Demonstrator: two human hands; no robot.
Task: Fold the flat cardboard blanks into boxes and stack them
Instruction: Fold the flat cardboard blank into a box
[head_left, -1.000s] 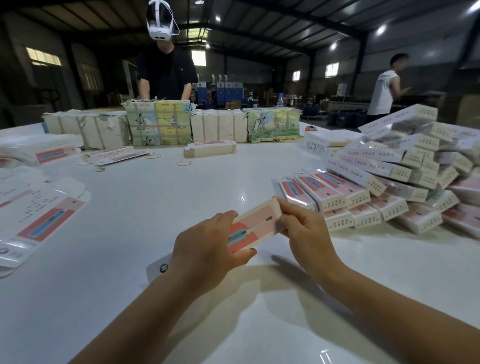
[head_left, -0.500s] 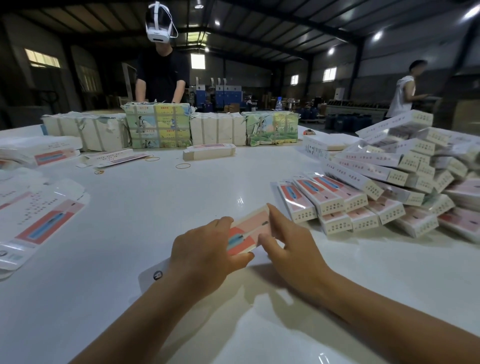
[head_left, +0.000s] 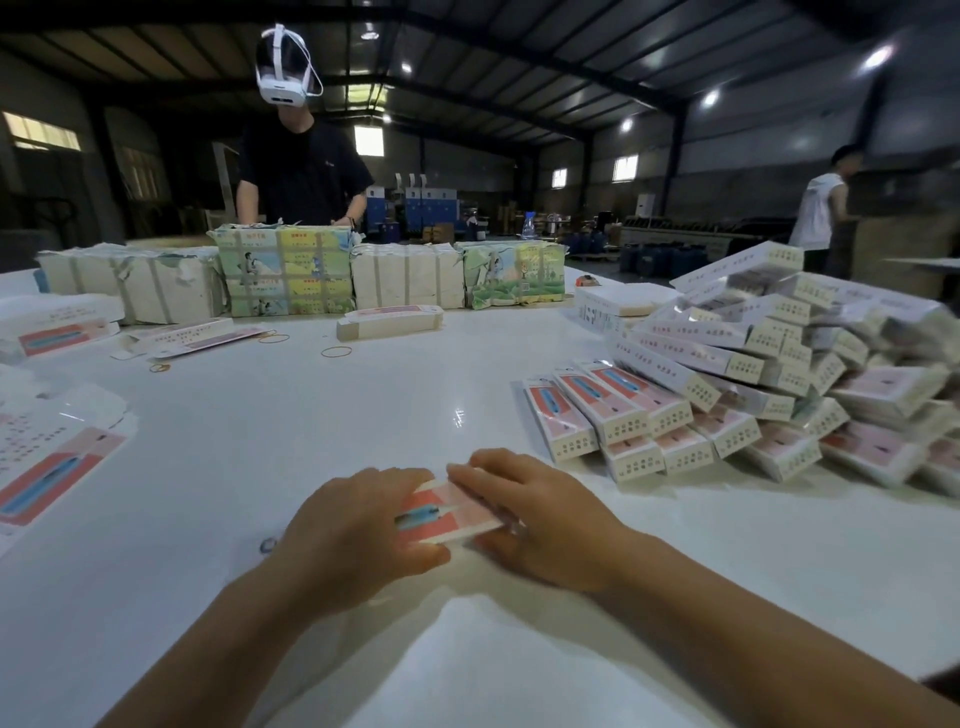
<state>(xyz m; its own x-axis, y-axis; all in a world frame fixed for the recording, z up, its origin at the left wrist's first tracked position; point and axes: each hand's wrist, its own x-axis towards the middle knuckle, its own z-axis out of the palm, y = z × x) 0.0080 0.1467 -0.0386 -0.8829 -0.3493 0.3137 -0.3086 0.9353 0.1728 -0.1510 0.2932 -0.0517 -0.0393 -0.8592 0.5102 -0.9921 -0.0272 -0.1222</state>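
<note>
A small pink and white box with a blue picture (head_left: 447, 512) lies low over the white table (head_left: 311, 415) between my two hands. My left hand (head_left: 353, 525) grips its left end, fingers curled over the top. My right hand (head_left: 540, 519) holds the right end, fingers laid across the top and thumb underneath. A big pile of folded boxes (head_left: 753, 374) rises at the right, with a neat front row (head_left: 602, 410) closest to my hands. Flat blanks (head_left: 47, 457) lie at the left edge.
Wrapped bundles of blanks (head_left: 291, 275) line the far side, with a small stack of blanks (head_left: 389, 322) in front and rubber bands (head_left: 336, 352) scattered about. A person in a headset (head_left: 296, 156) works behind the bundles. Another person (head_left: 826, 208) stands far right.
Both hands have come closer together and lower, bringing the box down toward the table. My right hand has shifted from the box's end to lie over its top.
</note>
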